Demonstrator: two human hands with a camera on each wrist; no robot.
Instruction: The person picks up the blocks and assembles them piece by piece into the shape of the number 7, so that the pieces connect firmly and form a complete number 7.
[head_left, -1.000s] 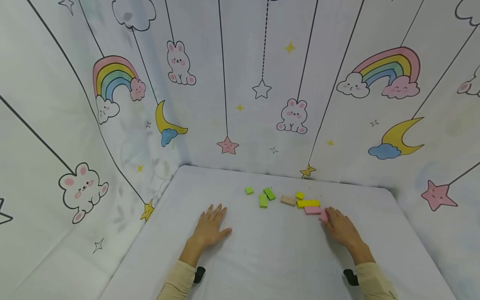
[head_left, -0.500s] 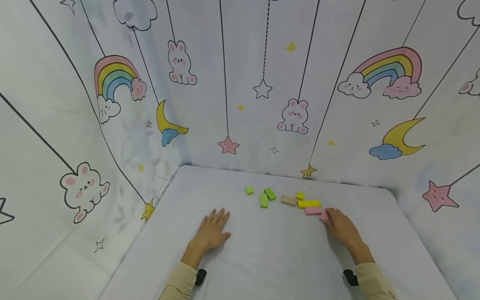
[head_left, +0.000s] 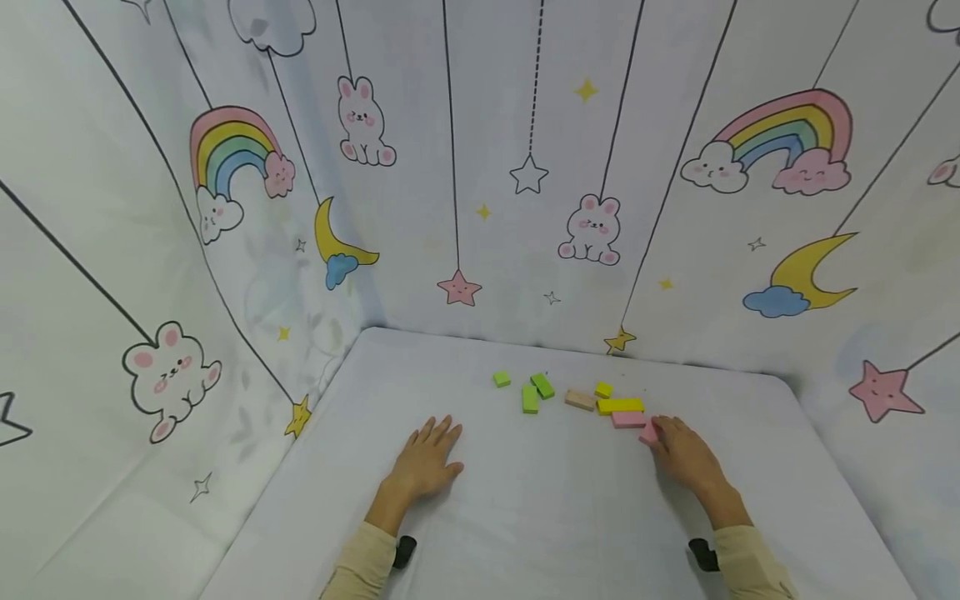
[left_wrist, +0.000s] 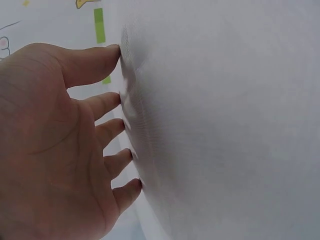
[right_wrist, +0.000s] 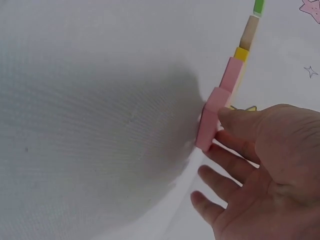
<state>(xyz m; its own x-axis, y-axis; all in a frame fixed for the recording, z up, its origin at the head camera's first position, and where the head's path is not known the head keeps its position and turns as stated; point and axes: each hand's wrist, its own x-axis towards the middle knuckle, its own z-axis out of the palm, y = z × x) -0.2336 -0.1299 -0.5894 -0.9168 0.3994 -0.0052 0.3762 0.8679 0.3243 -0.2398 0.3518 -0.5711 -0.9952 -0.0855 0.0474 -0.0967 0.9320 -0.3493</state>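
At the right of the block group, my right hand (head_left: pixel 688 457) pinches a pink block (right_wrist: pixel 211 120) between thumb and fingers; the other fingers are spread in the right wrist view. The held block's end nearly meets a second pink block (head_left: pixel 628 420). Behind that one lie a long yellow block (head_left: pixel 621 406) and a small yellow block (head_left: pixel 603 389). A plain wooden block (head_left: pixel 580 400) is to their left. My left hand (head_left: pixel 422 463) rests on the white cloth with its fingers spread, fingertips touching the surface and nothing held.
Farther left lie a light green block (head_left: pixel 530 400), a darker green block (head_left: pixel 542 385) and a small green block (head_left: pixel 502 379). The white-covered table (head_left: pixel 517 517) meets a printed curtain (head_left: pixel 510 250) at the back and sides.
Over the last second the left hand has drawn slightly toward the person. The right hand stays at the pink block. The head view has shifted a little.
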